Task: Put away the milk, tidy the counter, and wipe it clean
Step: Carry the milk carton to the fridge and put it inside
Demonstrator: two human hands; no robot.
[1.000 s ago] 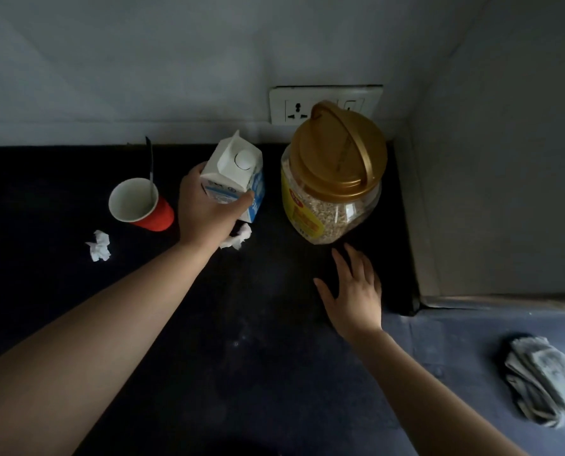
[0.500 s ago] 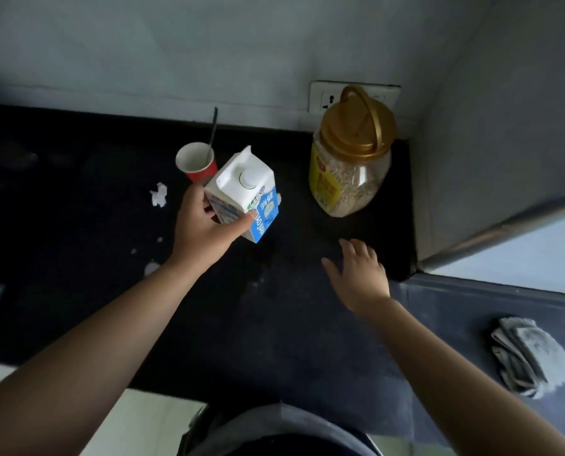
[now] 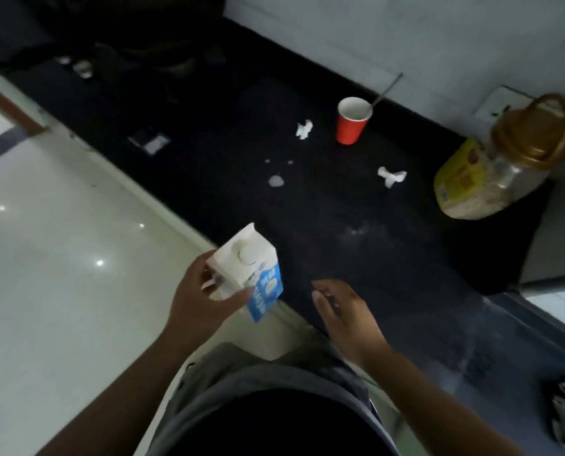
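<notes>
- Countertop, black speckled stone (image 3: 389,258): unwiped, with pale smears and a small white puddle (image 3: 276,181) lying on it.
- Jar, clear plastic with gold handled lid and yellow label (image 3: 491,169): stands in the far right corner by the wall, apart from the litter.
- Milk carton, white and blue with round cap (image 3: 253,271): off the counter, tilted in the air over its front edge, evidently being carried to storage.
- Left hand (image 3: 202,299): fingers and thumb wrapped round the carton's body.
- Right hand (image 3: 343,311): empty, fingers loosely extended, palm down over the counter edge.
- Red paper cup (image 3: 351,125), crumpled white tissue (image 3: 304,130) beside it, second tissue (image 3: 391,176) nearer the jar: awaiting tidying.
</notes>
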